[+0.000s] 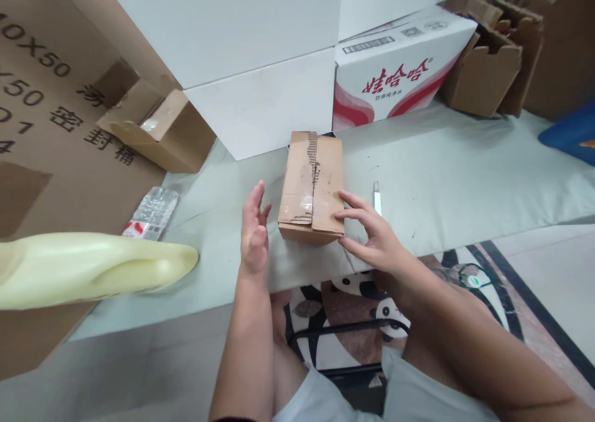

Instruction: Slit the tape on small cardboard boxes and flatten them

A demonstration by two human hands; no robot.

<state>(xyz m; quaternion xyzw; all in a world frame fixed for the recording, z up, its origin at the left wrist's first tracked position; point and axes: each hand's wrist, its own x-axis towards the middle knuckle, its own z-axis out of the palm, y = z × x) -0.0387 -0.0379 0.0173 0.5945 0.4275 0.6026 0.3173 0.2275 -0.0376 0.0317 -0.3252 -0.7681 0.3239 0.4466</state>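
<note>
A small brown cardboard box (297, 180), taped along the top with a worn, torn strip down its middle, rests on the pale green cloth. To its left, my left hand (255, 233) is raised with the fingers stretched out, apart from the box. My right hand (369, 230) has its fingers spread, with fingertips at the box's right side and near corner. Just beyond that hand lies a slim metal tool (377, 197), partly hidden by the fingers; its kind cannot be made out. Something dark shows behind the box's far edge.
White boxes (264, 100) and a red-and-white carton (395, 75) stand behind. Open cardboard boxes (162, 127) (488, 69) are at both sides. A pale yellow curved object (102, 267) and a clear plastic package (153, 211) are left; a blue object (571, 134) is right.
</note>
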